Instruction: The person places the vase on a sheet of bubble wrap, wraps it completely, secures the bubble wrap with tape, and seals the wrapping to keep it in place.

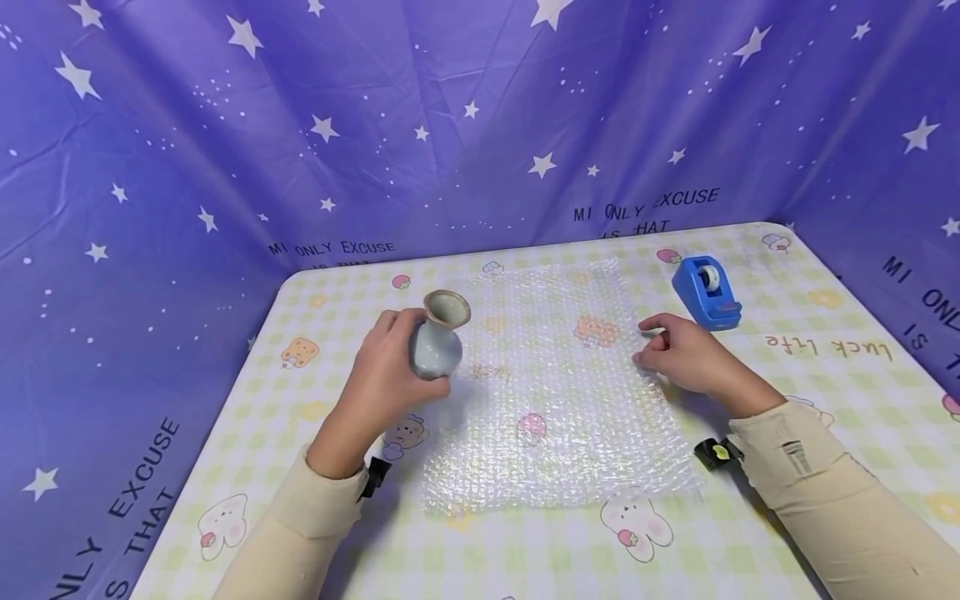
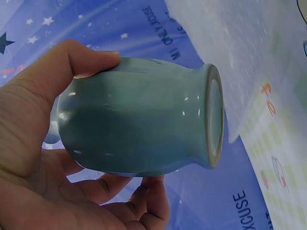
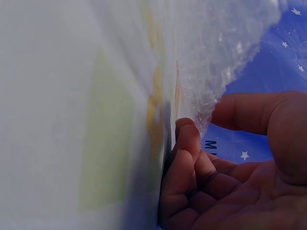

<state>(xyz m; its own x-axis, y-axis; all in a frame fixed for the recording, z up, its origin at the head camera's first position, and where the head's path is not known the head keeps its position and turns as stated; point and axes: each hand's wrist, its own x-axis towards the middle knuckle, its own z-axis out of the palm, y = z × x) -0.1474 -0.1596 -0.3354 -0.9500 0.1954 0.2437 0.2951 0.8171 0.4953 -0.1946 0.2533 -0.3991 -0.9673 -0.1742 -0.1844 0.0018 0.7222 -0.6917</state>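
My left hand [image 1: 390,354] grips a small pale blue-green ceramic vase [image 1: 437,350] by its rounded body, above the table. The vase has a flared brown-rimmed mouth, and its foot ring shows in the left wrist view, where the thumb lies along the side of the glazed body [image 2: 139,115]. A sheet of clear bubble wrap [image 1: 555,450] lies spread on the table. At its right edge is my right hand [image 1: 686,354]. In the right wrist view, the thumb and curled fingers [image 3: 180,177] pinch the edge of the bubble wrap [image 3: 216,52], though the exact contact is partly hidden.
A blue tape dispenser [image 1: 705,292] with a roll of tape stands at the back right, beyond my right hand. The table [image 1: 247,450] has a green-and-white checked cover with cartoon prints. Purple star-patterned curtains [image 1: 420,125] hang behind and beside it.
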